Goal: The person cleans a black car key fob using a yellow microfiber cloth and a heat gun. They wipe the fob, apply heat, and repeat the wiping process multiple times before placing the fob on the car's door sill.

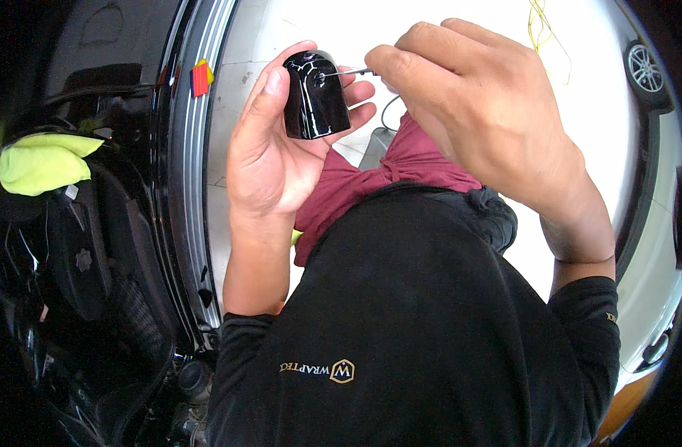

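My left hand [270, 141] holds a small glossy black cover [316, 104] with a rounded top and a straight lower edge. The thumb lies along its left side, and the fingertips show behind its right side. From the right, my right hand [468, 97] pinches a thin metal tool [348, 72] with a dark handle end. Its tip meets the upper face of the cover, or is very close to it. Most of the handle is hidden by my fingers, so the tool's exact kind cannot be made out.
To the left is a black car's open doorway with a silver sill [196, 149]. A red and yellow squeegee card [201, 78] rests there. A lime-green cloth [46, 162] lies farther left. Another car's wheel [645, 67] stands at the right, and a yellow cord [536, 26] lies on the floor.
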